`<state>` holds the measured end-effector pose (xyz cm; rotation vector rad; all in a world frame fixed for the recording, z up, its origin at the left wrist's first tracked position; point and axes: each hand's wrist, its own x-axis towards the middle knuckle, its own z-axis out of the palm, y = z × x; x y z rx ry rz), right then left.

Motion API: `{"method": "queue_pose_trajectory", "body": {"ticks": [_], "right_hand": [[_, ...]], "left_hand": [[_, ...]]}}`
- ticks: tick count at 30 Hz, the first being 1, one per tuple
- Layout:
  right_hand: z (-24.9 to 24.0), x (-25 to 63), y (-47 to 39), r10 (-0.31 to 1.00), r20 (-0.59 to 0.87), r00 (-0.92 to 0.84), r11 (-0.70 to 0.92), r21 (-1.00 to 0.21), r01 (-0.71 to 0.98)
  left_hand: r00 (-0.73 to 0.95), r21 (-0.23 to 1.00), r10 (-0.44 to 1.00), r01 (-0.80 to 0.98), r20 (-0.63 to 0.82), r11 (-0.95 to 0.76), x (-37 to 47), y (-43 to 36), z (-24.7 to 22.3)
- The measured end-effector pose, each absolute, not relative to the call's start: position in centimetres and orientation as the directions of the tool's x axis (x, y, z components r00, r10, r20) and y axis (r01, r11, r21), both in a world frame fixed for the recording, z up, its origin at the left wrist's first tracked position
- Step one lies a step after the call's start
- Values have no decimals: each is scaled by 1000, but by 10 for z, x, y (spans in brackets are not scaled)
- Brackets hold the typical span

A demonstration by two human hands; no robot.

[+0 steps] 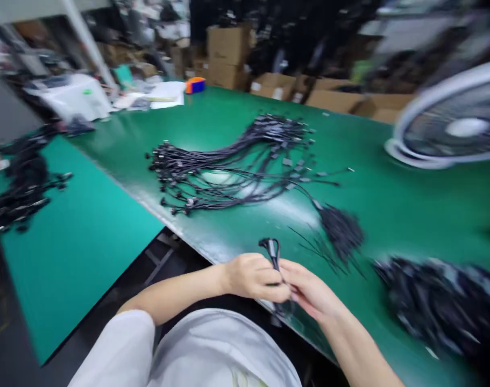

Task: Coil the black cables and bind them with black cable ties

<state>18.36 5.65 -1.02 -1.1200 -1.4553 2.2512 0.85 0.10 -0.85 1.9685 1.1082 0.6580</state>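
Close to my body, over the near edge of the green table, both hands meet around a folded black cable (pixel 273 251). My left hand (pixel 255 277) has its fingers wrapped about the bundle, with a loop and a grey part sticking up above the fist. On the other side my right hand (pixel 309 287) pinches at the same cable, its fingertips partly hidden behind the left fingers. A short end hangs below the hands, blurred. Just beyond lies a bunch of thin black ties (pixel 341 231), with several loose ones beside it.
A large spread of black cables (pixel 228 156) lies mid-table. At right are a heap of dark bundled cables (pixel 434 301) and a white fan (pixel 466 126). More cables (pixel 27 177) rest on the left green board (pixel 79 231). Cardboard boxes (pixel 228 51) stand behind.
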Motion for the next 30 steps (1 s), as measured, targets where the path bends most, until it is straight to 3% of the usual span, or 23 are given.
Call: {"method": "queue_pose_trajectory", "body": {"ticks": [3, 6, 8, 10, 13, 17, 22, 27, 30], "right_hand": [[-10, 192, 55, 619, -459, -637, -534, -841, 87], [-7, 206, 58, 803, -282, -525, -240, -960, 148], [-5, 211, 58, 851, -100, -516, 50, -962, 268], [-3, 211, 56, 827, 35, -561, 304, -868, 393], [-4, 207, 51, 811, 113, -574, 494, -658, 568], [-11, 207, 44, 758, 203, -620, 641, -410, 648], [-21, 210, 39, 722, 303, -622, 691, -276, 668], [-13, 213, 43, 690, 468, -552, 687, -186, 702], [-11, 216, 50, 635, 398, -662, 763, -188, 619]], "left_hand": [[551, 822, 831, 435, 81, -369, 6, 1, -18], [445, 871, 893, 411, 67, -270, 9, 2, -31], [352, 947, 935, 312, -40, -77, 13, 6, -41], [317, 976, 924, 105, -213, 190, 18, 11, -48], [388, 837, 832, -219, -396, 501, 24, 17, -50], [495, 620, 733, -408, -468, 671, 23, 21, -37], [542, 701, 740, -339, -399, 627, 27, 27, -17], [506, 738, 707, -186, -493, 648, 34, 30, -13], [557, 724, 646, -111, -522, 681, 34, 31, -14]]}}
